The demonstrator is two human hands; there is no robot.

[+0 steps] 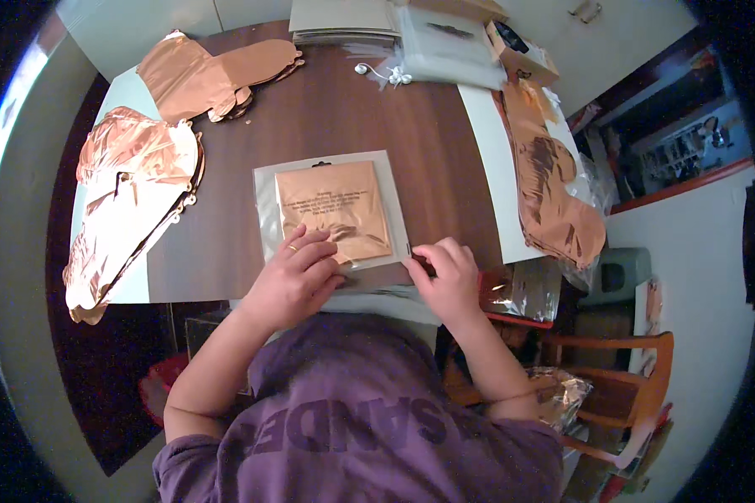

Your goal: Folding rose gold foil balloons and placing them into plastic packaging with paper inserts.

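Observation:
In front of me on the table lies a clear plastic bag (pixel 268 189) with a hanging hole at its far edge. Inside it is a folded rose-gold foil sheet (pixel 331 189), with dark print showing over it. My left hand (pixel 298 277), a ring on one finger, is closed at the bag's near left part, its curled fingers lying over the foil. The left thumb is mostly hidden. At the near right corner my right hand (pixel 446 277) pinches the bag's edge between thumb and fingers.
Rose-gold foil balloons lie flat in piles at the near left (pixel 134 193), far left (pixel 218 75) and right (pixel 554 184). At the back are a stack of cardboard (pixel 344 21), clear bags (pixel 449 50), white earphones (pixel 394 75) and a small box (pixel 520 50). A wooden chair (pixel 646 377) stands right.

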